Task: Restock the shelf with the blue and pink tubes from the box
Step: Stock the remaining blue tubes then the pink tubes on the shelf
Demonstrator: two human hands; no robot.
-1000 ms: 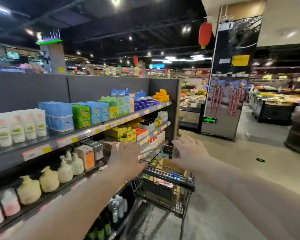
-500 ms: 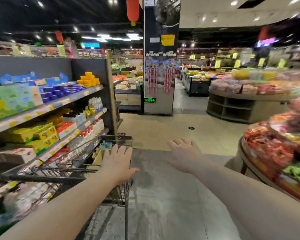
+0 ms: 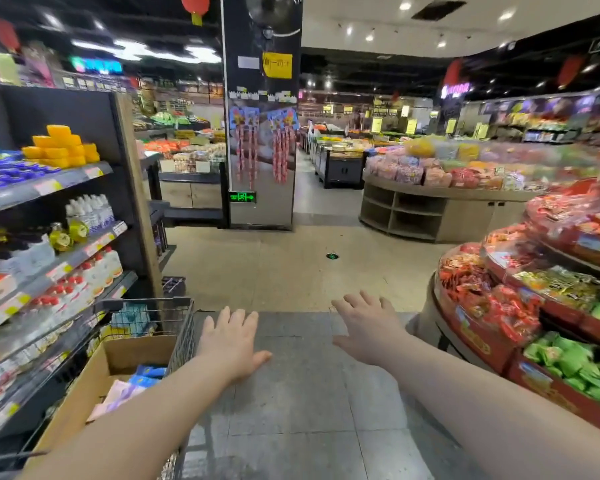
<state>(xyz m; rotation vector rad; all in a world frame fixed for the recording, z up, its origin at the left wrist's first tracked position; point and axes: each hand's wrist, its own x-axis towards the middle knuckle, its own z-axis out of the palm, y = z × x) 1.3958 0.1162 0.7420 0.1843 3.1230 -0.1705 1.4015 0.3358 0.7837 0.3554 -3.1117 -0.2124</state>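
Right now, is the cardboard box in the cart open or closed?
Open. The cardboard box has no flap over its top, and blue packs and pink packs show inside it.

Left grip [image 3: 231, 344] and right grip [image 3: 368, 329] stretched out flat, fingers spread, above floor [image 3: 291, 271]. Box [image 3: 132, 351] holding blue and pink tubes [image 3: 144, 377] sat in cart [image 3: 184, 334] beside shelf [image 3: 66, 181].

One wire cart [image 3: 182, 334] and one cardboard box [image 3: 132, 353] left of the left grip [image 3: 234, 344]; one round snack display [image 3: 471, 344] right of the right grip [image 3: 368, 327]; blue and pink tubes [image 3: 142, 375] too blurred to count.
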